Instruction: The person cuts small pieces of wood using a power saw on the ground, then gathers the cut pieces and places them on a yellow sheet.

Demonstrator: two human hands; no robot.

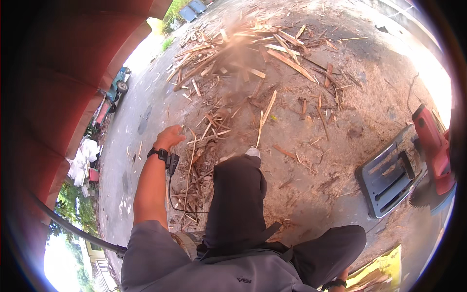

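My left hand [169, 137] is stretched out over the ground at the left, fingers apart and holding nothing, with a black band and a small cabled device at the wrist. Close to its right lie a thin bent stick [191, 160] and a heap of wood splinters and bark [215, 122]. Only a small part of my right hand [343, 275] shows at the bottom right, beside my bent knee; its fingers are hidden. Next to it is a yellow sack [390, 264] with wood pieces on it.
A red power saw with a toothed circular blade [417, 195] and dark metal base [388, 175] stands at the right. Split wood strips [292, 64] are piled ahead. Sawdust covers the ground. A red canopy [73, 73] hangs at upper left; a wheeled blue vehicle [120, 84] stands beyond.
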